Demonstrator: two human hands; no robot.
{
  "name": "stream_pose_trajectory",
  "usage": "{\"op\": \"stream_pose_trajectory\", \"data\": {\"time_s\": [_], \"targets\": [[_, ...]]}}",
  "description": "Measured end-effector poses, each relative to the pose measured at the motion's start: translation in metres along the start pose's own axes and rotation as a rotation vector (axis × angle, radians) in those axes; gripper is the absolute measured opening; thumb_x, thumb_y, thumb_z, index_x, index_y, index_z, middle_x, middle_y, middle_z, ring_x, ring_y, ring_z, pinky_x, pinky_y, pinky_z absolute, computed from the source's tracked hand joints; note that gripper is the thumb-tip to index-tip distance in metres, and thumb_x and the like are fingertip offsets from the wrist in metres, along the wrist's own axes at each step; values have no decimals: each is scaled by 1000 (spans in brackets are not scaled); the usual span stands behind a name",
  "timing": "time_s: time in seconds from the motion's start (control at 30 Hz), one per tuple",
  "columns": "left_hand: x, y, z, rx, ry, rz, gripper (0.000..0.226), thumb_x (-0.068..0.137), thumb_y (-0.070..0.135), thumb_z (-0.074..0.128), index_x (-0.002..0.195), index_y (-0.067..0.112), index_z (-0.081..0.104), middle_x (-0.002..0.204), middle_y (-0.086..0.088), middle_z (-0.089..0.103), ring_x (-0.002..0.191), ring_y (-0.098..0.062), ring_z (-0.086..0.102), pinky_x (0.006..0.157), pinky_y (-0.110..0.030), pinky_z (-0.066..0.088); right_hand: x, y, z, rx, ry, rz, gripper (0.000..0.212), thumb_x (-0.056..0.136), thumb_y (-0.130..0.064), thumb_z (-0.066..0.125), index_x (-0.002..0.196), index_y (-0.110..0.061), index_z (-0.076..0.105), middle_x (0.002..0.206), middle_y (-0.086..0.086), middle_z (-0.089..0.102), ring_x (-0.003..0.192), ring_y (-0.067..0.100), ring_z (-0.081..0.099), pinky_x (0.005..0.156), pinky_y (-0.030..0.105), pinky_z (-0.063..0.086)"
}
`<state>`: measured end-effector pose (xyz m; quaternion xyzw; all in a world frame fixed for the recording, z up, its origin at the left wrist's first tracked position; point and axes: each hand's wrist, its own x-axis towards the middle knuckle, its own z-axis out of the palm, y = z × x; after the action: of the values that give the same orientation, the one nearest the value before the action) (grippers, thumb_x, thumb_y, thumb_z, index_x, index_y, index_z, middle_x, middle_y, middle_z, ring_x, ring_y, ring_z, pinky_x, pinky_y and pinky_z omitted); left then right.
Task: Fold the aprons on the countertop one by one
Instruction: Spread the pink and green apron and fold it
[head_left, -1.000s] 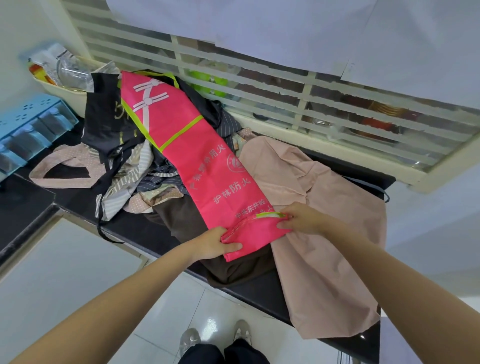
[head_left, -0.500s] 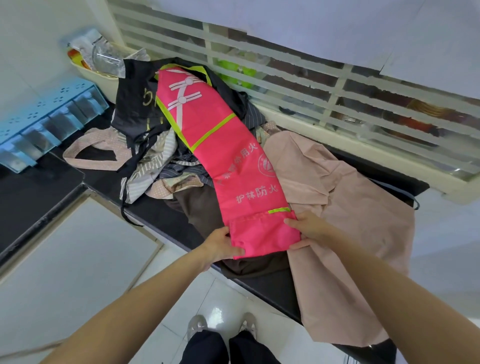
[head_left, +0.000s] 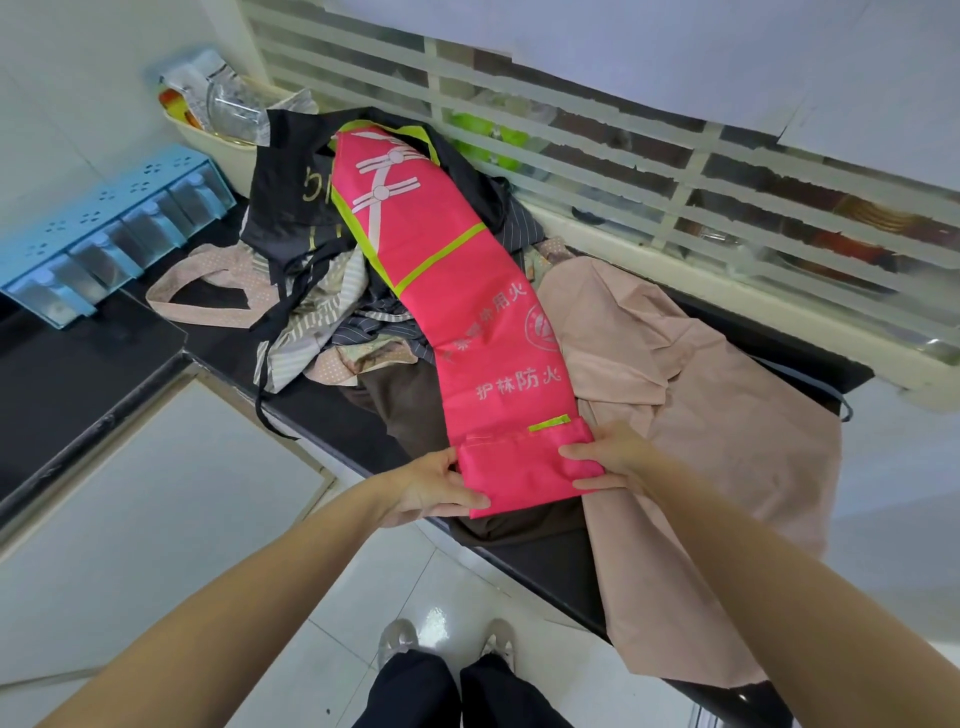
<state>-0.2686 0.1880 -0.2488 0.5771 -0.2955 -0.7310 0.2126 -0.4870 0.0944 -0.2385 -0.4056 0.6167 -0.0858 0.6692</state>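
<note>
A bright pink apron (head_left: 457, 291) with yellow-green trim and white lettering lies folded into a long narrow strip across the black countertop (head_left: 93, 364). Its near end is turned up into a short fold. My left hand (head_left: 434, 486) grips the left edge of that fold, thumb on top. My right hand (head_left: 605, 460) grips the right edge. Under the strip lie a dark brown apron (head_left: 410, 410) and a pale pink apron (head_left: 727, 415) that hangs over the counter's front edge. A pile of dark, striped and dotted aprons (head_left: 317, 291) sits to the left.
A blue rack of small drawers (head_left: 104, 234) stands at the far left. Behind the pile is a cream basket with a glass bowl (head_left: 228, 111). A white slatted window grille (head_left: 623, 171) runs along the back. Tiled floor and my feet (head_left: 447, 639) are below.
Both hands have turned the pink apron's near end up into a fold and now hold it at both edges, closer to the counter's front.
</note>
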Motion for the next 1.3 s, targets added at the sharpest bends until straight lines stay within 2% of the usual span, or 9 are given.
{"op": "stream_pose_trajectory", "data": {"time_s": [0.13, 0.2, 0.7, 0.8, 0.93, 1.07, 1.17, 1.23, 1.3], "targets": [[2, -4, 6, 72, 197, 49, 11, 87, 11, 66, 92, 1, 63, 78, -4, 65, 71, -10, 64, 79, -21, 55, -2, 1, 2, 92, -17, -6, 29, 88, -7, 63, 115, -7, 52, 125, 9, 54, 96, 20, 59, 53, 27, 58], [2, -5, 5, 81, 260, 42, 25, 90, 14, 63, 68, 9, 52, 56, 3, 57, 55, -6, 60, 80, -25, 56, -3, 3, 2, 113, -21, -6, 28, 91, -9, 60, 118, -6, 51, 128, 11, 54, 91, 19, 61, 56, 29, 59], [-4, -4, 17, -198, 253, -107, 19, 87, -5, 60, 102, 6, 58, 101, -9, 64, 88, -20, 63, 82, -35, 50, -5, 9, 22, 112, 3, -1, 39, 95, -11, 53, 133, -3, 44, 133, 11, 52, 96, 23, 60, 55, 29, 59], [-9, -2, 13, -56, 225, -149, 12, 87, 0, 63, 93, 10, 61, 99, -7, 66, 84, -13, 63, 82, -28, 50, -7, 6, 17, -134, 53, -37, 28, 96, -21, 53, 117, -2, 52, 112, 12, 56, 96, 26, 59, 54, 33, 59], [-15, 4, 3, 97, 249, -208, 17, 89, 22, 65, 100, 9, 64, 98, -6, 72, 90, -14, 67, 77, -23, 53, -2, 7, 10, -549, 144, -150, 29, 95, -27, 52, 88, 1, 56, 86, 21, 56, 84, 34, 61, 84, 56, 49], [-18, 4, 2, 101, 274, -213, 35, 97, 30, 51, 106, 0, 66, 92, -7, 72, 85, -16, 69, 91, -33, 53, -2, 11, 16, -670, 164, -173, 33, 95, -28, 52, 71, -6, 48, 73, 10, 53, 77, 31, 63, 73, 43, 53], [-15, -2, 7, 612, 506, -47, 33, 96, 31, 49, 100, 2, 65, 92, -8, 70, 85, -22, 67, 87, -35, 52, -2, 13, 20, -788, 216, -172, 41, 97, -30, 49, 61, -16, 36, 62, -1, 42, 60, 15, 46, 54, 29, 34], [-12, -11, 10, 1131, 759, 377, 34, 90, 38, 48, 95, 6, 57, 94, -8, 60, 84, -27, 59, 75, -39, 49, 2, 14, 21, -815, 224, -164, 40, 97, -30, 49, 61, -16, 36, 61, -1, 41, 64, 18, 47, 54, 29, 32], [-8, -18, 12, 1431, 741, 743, 43, 79, 47, 51, 100, 9, 53, 96, -8, 56, 82, -26, 57, 72, -40, 49, 4, 14, 22, -841, 226, -160, 39, 97, -29, 49, 62, -16, 36, 63, -1, 41, 69, 19, 48, 51, 27, 29]]}}
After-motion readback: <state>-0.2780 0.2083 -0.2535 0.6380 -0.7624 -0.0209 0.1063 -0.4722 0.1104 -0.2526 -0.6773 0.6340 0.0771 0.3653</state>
